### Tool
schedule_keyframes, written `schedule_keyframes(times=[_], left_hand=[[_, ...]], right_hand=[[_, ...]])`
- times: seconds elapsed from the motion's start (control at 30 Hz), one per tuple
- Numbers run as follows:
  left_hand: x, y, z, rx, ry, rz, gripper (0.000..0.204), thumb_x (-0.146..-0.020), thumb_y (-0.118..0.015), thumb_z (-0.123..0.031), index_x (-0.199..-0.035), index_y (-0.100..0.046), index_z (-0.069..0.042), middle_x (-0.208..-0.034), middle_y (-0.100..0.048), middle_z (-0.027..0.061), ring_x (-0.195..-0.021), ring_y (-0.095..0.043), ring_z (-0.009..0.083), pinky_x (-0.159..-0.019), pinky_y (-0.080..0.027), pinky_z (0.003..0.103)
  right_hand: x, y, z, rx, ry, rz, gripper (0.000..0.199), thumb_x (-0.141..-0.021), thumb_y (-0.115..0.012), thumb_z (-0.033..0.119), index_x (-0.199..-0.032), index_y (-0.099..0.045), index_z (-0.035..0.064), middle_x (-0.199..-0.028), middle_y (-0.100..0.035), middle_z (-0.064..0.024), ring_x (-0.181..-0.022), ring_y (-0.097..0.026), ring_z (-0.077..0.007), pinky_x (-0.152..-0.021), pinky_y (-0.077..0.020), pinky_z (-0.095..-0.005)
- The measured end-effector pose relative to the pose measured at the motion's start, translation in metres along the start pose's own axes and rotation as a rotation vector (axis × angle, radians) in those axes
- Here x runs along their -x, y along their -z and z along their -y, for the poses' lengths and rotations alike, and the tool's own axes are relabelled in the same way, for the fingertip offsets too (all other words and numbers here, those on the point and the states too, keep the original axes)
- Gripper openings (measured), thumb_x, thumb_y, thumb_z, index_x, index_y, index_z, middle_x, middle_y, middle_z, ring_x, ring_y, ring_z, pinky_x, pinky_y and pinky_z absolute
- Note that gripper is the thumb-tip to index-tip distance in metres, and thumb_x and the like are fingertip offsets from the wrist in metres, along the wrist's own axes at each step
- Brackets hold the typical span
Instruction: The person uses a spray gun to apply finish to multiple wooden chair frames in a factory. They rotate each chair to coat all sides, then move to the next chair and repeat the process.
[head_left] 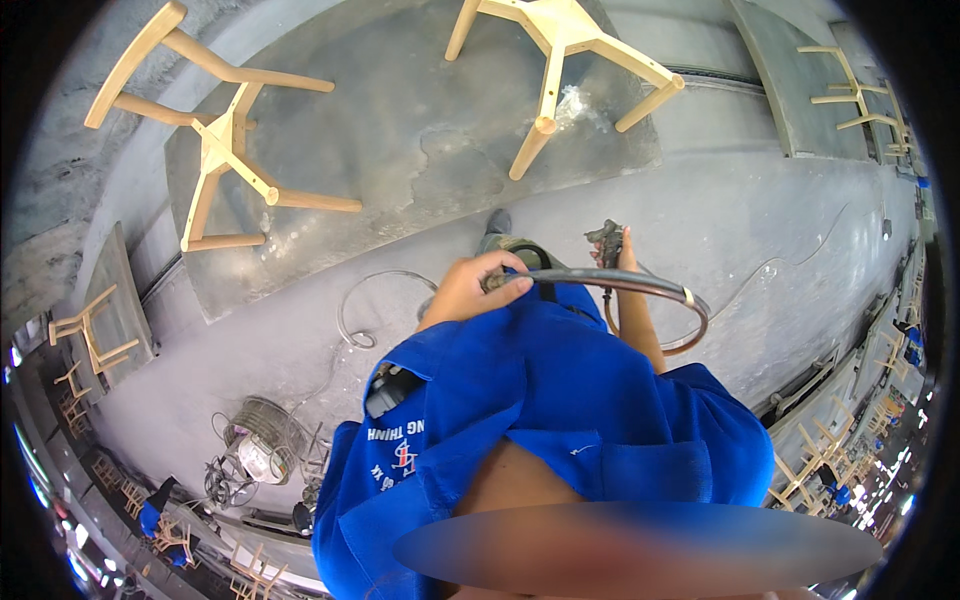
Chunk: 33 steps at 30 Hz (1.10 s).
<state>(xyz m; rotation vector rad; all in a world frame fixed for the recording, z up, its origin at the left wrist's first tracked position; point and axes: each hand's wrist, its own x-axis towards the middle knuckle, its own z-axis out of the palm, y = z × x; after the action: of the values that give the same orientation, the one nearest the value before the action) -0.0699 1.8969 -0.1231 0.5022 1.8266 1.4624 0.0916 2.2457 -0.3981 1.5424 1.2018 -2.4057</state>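
My left hand (468, 290) is closed around a dark hose (590, 275) in front of my waist. From there the hose bends round to the right in a wide loop and comes back under my right forearm. My right hand (627, 256) holds a dark, crusted spray gun (606, 240) further out, its fingers partly hidden behind it. Beyond my hands, a bare wooden chair frame (560, 30) stands on a grey stained board. A second pale wooden chair frame (225, 140) lies on its side at the left of the same board.
The grey board (420, 220) has its near edge just ahead of my foot (498, 222). A thin hose (360, 338) curls over the floor at the left. A wire-covered pot (265, 440) stands behind it among tangled hoses. More chair frames (860, 90) line both sides.
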Motion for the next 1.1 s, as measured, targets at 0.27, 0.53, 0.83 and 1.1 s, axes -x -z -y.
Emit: schedule_keyframes(times=[0.27, 0.53, 0.83, 1.1], left_hand=[[0.019, -0.046, 0.017, 0.121, 0.095, -0.069, 0.033, -0.088, -0.079, -0.032, -0.104, -0.07, -0.005, -0.077, -0.068, 0.0038, -0.072, -0.062, 0.0115, -0.067, -0.049, 0.029], [-0.087, -0.11, -0.029, -0.169, 0.299, -0.062, 0.034, -0.085, -0.08, -0.041, -0.1, -0.072, -0.012, -0.083, -0.072, 0.0095, -0.076, -0.07, 0.025, -0.07, -0.052, 0.033], [-0.251, -0.176, -0.078, -0.207, 0.275, -0.046, 0.033, -0.086, -0.078, -0.041, -0.103, -0.072, -0.012, -0.084, -0.073, 0.0086, -0.079, -0.072, 0.0266, -0.07, -0.053, 0.033], [-0.314, -0.208, -0.104, -0.222, 0.24, -0.018, 0.032, -0.087, -0.078, -0.039, -0.103, -0.072, -0.012, -0.09, -0.074, 0.0072, -0.082, -0.072, 0.0256, -0.073, -0.053, 0.032]], right_hand=[[-0.045, -0.033, 0.076, 0.102, 0.191, -0.272, 0.067, -0.101, -0.026, 0.063, -0.107, -0.063, 0.0063, -0.079, -0.065, -0.0098, -0.066, -0.067, -0.0253, -0.044, -0.0429, -0.0318], [-0.18, -0.054, 0.128, -0.536, 0.126, 0.072, 0.074, -0.101, -0.012, 0.062, -0.108, -0.059, 0.0059, -0.081, -0.065, -0.0119, -0.067, -0.062, -0.027, -0.05, -0.0361, -0.0343], [-0.217, 0.053, 0.216, 0.077, 0.002, -0.235, 0.058, -0.1, -0.04, 0.058, -0.104, -0.063, 0.0045, -0.067, -0.064, -0.008, -0.052, -0.064, -0.0226, -0.038, -0.0414, -0.0331], [-0.279, 0.103, 0.364, 0.171, 0.359, -0.398, 0.059, -0.104, -0.033, 0.053, -0.105, -0.066, 0.0043, -0.069, -0.064, -0.0068, -0.052, -0.062, -0.019, -0.038, -0.0382, -0.0308]])
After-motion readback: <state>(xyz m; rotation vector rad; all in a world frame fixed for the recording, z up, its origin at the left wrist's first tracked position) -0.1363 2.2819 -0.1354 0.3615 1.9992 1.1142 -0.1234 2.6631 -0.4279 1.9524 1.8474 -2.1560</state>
